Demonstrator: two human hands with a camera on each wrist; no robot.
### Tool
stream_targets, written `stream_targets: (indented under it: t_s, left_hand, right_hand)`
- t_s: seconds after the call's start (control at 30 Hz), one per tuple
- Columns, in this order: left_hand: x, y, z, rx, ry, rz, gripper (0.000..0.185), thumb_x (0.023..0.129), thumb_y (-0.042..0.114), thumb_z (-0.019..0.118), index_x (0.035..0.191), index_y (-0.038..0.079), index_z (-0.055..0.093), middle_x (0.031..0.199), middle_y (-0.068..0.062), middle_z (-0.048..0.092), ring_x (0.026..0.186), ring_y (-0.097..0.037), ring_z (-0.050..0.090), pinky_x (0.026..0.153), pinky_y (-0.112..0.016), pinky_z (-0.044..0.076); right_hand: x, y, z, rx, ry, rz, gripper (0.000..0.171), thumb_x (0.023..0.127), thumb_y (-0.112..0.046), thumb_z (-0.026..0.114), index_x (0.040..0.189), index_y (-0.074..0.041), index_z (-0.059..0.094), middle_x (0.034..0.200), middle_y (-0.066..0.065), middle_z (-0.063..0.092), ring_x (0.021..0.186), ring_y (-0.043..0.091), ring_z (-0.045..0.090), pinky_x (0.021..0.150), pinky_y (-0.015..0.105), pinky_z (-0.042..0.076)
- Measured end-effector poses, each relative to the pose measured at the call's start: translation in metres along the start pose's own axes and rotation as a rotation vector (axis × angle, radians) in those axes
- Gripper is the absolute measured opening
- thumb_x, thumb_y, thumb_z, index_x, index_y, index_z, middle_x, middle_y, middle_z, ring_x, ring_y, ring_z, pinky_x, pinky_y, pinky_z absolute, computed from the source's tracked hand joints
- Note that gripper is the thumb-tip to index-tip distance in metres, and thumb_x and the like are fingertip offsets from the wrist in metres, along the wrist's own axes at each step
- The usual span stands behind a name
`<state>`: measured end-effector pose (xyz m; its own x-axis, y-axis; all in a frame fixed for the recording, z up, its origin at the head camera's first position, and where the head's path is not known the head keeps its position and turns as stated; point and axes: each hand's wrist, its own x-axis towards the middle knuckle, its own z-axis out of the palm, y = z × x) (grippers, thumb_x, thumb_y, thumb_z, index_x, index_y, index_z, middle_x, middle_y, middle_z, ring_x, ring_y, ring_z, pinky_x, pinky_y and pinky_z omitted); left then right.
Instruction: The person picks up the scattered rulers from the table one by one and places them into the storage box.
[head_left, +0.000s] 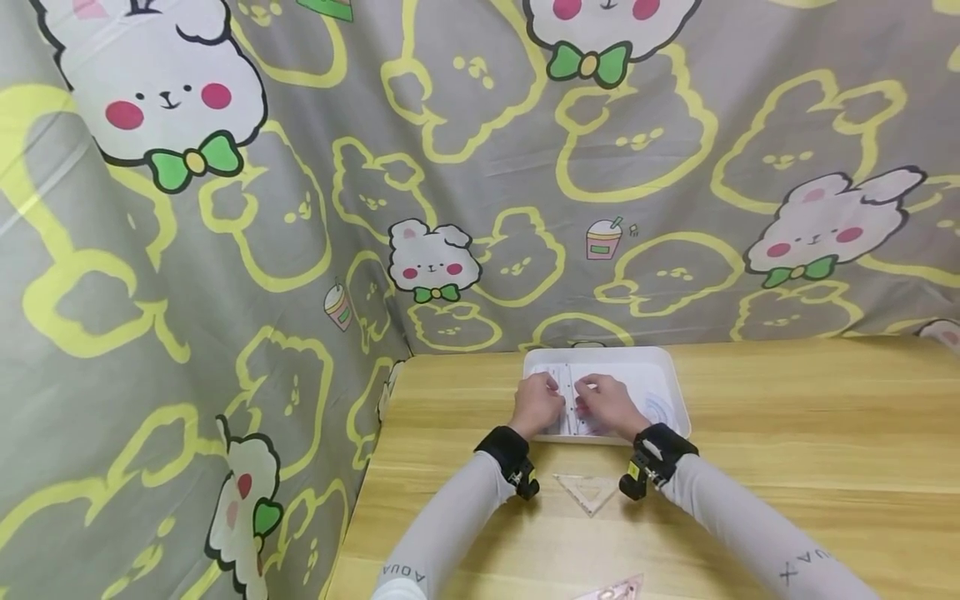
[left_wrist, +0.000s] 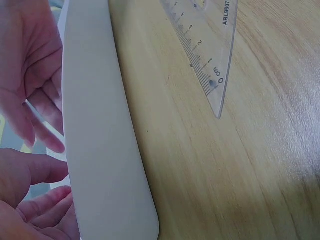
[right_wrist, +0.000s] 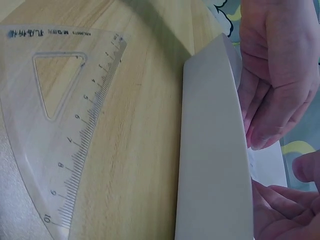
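Observation:
A white tray [head_left: 678,392] sits on the wooden table [head_left: 787,433] near the curtain, and both hands are inside it. My left hand [head_left: 538,402] and right hand [head_left: 606,402] lie side by side with bent fingers over clear plastic rulers [head_left: 568,377]. Beside them in the tray is a clear protractor [head_left: 662,410]. The tray rim [left_wrist: 100,150] hides the fingertips in both wrist views, so I cannot tell whether either hand grips anything. The left hand [left_wrist: 30,200] shows a thumb held apart from its fingers, and so does the right hand [right_wrist: 285,210].
A clear set square [head_left: 588,492] lies on the table just in front of the tray, between my wrists, and shows as a clear set square [right_wrist: 65,125] in the right wrist view. A pinkish set square [head_left: 611,590] lies at the near edge. A bunny-print curtain [head_left: 300,208] hangs behind and to the left.

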<state>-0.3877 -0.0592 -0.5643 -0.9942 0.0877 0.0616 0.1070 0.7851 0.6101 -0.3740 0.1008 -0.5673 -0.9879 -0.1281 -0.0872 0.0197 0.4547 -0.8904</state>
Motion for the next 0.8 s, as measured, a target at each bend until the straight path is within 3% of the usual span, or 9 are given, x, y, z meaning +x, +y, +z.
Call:
stream_targets:
  t_s: [0.37,0.57,0.67,0.8]
  left_hand:
    - [0.003,0.002,-0.012,-0.016,0.001,-0.004,0.008,0.084,0.008,0.077,0.090,0.005,0.072,0.082,-0.004,0.070,0.078,-0.020,0.065,0.067,-0.029,0.053]
    - [-0.002,-0.002,-0.016,-0.039,-0.008,0.000,0.009,0.085,0.008,0.076,0.093,0.004,0.072,0.084,-0.003,0.072,0.078,-0.018,0.065,0.067,-0.026,0.052]
    - [-0.009,-0.001,-0.019,-0.095,-0.006,0.051,0.012,0.087,0.006,0.076,0.097,0.002,0.072,0.090,-0.007,0.076,0.083,-0.018,0.072,0.071,-0.024,0.055]
    - [-0.023,-0.002,-0.021,-0.217,-0.016,0.177,0.021,0.092,0.003,0.073,0.112,-0.004,0.069,0.105,-0.017,0.077,0.095,-0.023,0.076,0.081,-0.023,0.059]
  right_hand:
    - [-0.007,-0.020,0.002,0.019,-0.039,-0.004,0.040,0.107,-0.018,0.050,0.127,0.015,0.061,0.089,0.022,0.072,0.078,0.032,0.073,0.063,0.038,0.061]
    - [-0.012,-0.022,0.004,-0.070,-0.011,-0.039,0.044,0.108,-0.021,0.052,0.133,0.015,0.057,0.085,0.020,0.074,0.075,0.030,0.073,0.058,0.031,0.056]
    - [-0.020,-0.023,0.002,-0.113,0.019,-0.109,0.042,0.108,-0.021,0.054,0.133,0.013,0.059,0.092,0.022,0.076,0.079,0.030,0.074,0.063,0.034,0.058]
    - [-0.042,-0.026,-0.003,-0.148,0.062,-0.254,0.036,0.106,-0.017,0.059,0.128,0.011,0.063,0.105,0.025,0.076,0.090,0.034,0.075,0.078,0.045,0.061]
